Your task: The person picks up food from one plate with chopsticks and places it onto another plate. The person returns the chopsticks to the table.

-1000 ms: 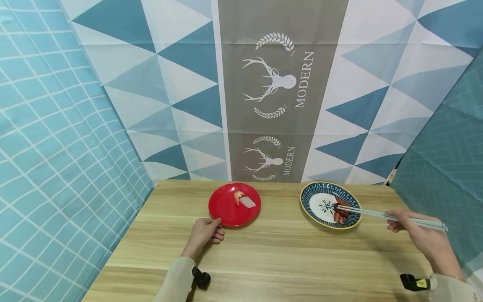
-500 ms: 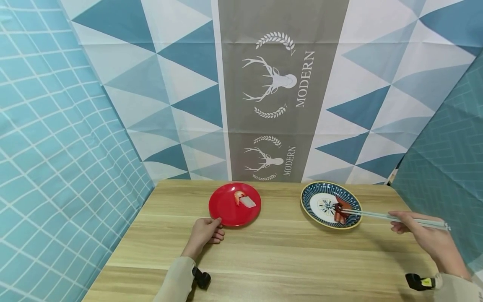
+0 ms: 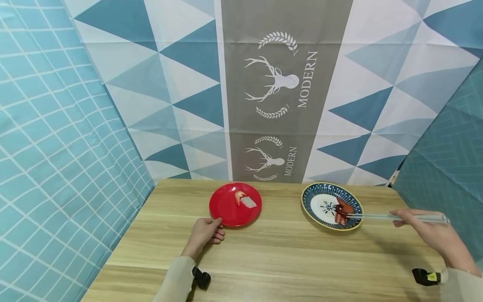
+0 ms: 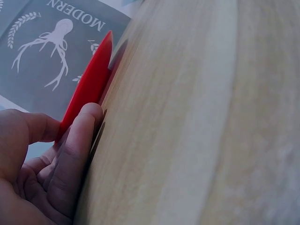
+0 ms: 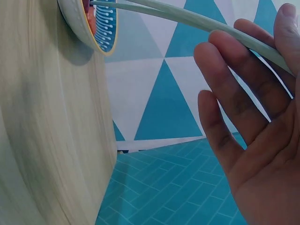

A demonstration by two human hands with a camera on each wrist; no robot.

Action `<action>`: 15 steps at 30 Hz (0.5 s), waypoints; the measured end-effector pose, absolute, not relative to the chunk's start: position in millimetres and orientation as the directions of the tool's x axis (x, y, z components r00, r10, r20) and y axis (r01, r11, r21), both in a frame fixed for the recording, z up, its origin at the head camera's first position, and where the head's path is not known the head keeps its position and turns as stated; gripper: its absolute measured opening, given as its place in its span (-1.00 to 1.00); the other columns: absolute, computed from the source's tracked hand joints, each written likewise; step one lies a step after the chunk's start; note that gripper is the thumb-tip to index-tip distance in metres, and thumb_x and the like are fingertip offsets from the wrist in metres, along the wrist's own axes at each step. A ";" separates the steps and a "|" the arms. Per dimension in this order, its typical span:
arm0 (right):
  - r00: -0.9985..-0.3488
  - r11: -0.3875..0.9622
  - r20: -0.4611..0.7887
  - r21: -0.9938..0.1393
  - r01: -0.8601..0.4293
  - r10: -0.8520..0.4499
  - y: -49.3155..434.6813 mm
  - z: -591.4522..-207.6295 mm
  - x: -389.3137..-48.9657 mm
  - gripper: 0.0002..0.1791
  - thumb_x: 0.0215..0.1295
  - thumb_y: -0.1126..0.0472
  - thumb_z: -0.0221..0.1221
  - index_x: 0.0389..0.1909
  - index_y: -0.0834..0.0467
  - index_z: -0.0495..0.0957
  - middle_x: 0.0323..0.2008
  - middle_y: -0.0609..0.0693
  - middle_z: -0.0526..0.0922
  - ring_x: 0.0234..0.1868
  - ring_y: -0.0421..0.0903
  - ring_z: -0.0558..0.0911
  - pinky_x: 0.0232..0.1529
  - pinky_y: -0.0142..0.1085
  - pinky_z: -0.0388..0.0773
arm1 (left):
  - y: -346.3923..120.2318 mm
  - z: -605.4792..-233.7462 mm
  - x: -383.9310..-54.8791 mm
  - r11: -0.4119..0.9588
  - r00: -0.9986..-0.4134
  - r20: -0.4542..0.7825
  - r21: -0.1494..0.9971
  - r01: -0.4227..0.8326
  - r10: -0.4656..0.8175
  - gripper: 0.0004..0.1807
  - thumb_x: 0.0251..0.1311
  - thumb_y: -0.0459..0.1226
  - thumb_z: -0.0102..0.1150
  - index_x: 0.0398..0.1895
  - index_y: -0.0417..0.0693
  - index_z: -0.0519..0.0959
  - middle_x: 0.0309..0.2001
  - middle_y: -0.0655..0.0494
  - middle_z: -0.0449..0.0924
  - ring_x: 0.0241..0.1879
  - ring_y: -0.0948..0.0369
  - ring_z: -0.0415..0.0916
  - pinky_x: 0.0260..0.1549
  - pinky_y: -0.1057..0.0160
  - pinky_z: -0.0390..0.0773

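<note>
My left hand (image 3: 205, 231) pinches the near-left rim of a red plate (image 3: 224, 212), thumb on top and fingers below, as the left wrist view shows. On that plate lie a shrimp (image 3: 239, 197) and a whitish slab (image 3: 248, 202). A pair of pale green chopsticks (image 3: 385, 216) is held in my right hand (image 3: 434, 235); in the right wrist view its lower fingers (image 5: 220, 70) stay loosely extended. The chopstick tips reach over the rim of a blue-and-white patterned dish (image 3: 315, 205), right at some reddish-brown food pieces (image 3: 341, 218) on its right side.
Both dishes stand on a wooden table (image 3: 279, 251) near its back edge, with a wide gap between them. A printed cloth with deer (image 3: 279, 79) hangs right behind, and blue tiled-pattern sheets (image 3: 56, 138) close off the sides.
My right hand has shifted a little to the right, drawing the chopstick tips from the dark piece toward the food's right side. The left hand and red plate keep their place.
</note>
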State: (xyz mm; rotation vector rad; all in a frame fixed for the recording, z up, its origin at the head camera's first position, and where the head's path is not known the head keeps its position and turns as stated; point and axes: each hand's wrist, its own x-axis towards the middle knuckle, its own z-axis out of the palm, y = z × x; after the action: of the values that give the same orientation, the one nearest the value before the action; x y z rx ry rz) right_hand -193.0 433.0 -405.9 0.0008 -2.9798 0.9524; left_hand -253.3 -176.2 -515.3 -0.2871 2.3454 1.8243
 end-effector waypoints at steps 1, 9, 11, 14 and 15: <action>-1.000 0.819 0.020 -0.574 -0.008 0.003 433.6 -405.4 -193.4 -0.33 0.67 -0.13 -0.15 0.32 0.39 0.48 -0.11 0.23 0.79 -0.26 -0.64 0.49 -0.03 0.30 0.50 | -176.3 -515.3 -253.3 0.241 -0.970 -0.238 0.939 -0.244 -0.055 -0.62 0.50 -0.13 0.12 -0.29 -0.31 0.66 -0.49 0.00 0.71 -0.56 0.26 0.66 -0.50 0.28 0.75; -0.997 0.767 0.080 -0.640 -0.049 0.004 431.1 -406.7 -198.6 -0.35 0.67 -0.05 -0.10 0.25 0.51 0.48 -0.15 0.33 0.77 -0.36 -0.36 0.72 -0.26 -0.11 0.74 | -176.6 -514.7 -252.2 0.238 -0.973 -0.228 0.943 -0.231 -0.043 -0.60 0.51 -0.12 0.11 -0.29 -0.32 0.66 -0.49 0.00 0.71 -0.56 0.26 0.67 -0.50 0.28 0.76; -0.997 0.760 0.073 -0.649 -0.044 0.005 430.7 -407.0 -199.3 -0.34 0.67 -0.05 -0.10 0.25 0.53 0.47 -0.16 0.34 0.77 -0.37 -0.36 0.72 -0.36 -0.30 0.73 | -176.7 -514.8 -252.6 0.235 -0.973 -0.228 0.944 -0.230 -0.039 -0.61 0.51 -0.13 0.11 -0.29 -0.32 0.67 -0.49 0.00 0.71 -0.56 0.26 0.67 -0.49 0.28 0.76; -1.000 0.765 0.030 -0.644 -0.012 0.010 431.9 -406.0 -200.3 -0.30 0.67 -0.09 -0.13 0.27 0.52 0.46 -0.12 0.34 0.77 -0.34 -0.33 0.75 -0.32 -0.24 0.74 | -177.2 -514.8 -252.9 0.236 -0.973 -0.230 0.944 -0.232 -0.037 -0.61 0.51 -0.13 0.11 -0.30 -0.32 0.67 -0.50 0.01 0.71 -0.56 0.27 0.67 -0.50 0.29 0.75; -1.000 0.770 0.012 -0.639 0.002 0.012 432.7 -405.1 -200.6 -0.29 0.67 -0.11 -0.15 0.28 0.51 0.46 -0.11 0.33 0.77 -0.34 -0.33 0.75 -0.28 -0.16 0.75 | -177.4 -514.6 -252.7 0.240 -0.974 -0.225 0.944 -0.226 -0.034 -0.60 0.51 -0.13 0.11 -0.30 -0.33 0.67 -0.50 0.01 0.71 -0.56 0.27 0.67 -0.50 0.29 0.76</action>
State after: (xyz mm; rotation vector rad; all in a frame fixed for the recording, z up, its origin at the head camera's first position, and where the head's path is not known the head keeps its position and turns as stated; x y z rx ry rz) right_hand -200.6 432.7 -405.1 -0.0117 -2.9408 1.0611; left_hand -252.7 -177.4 -514.6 -0.2482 2.3452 1.8280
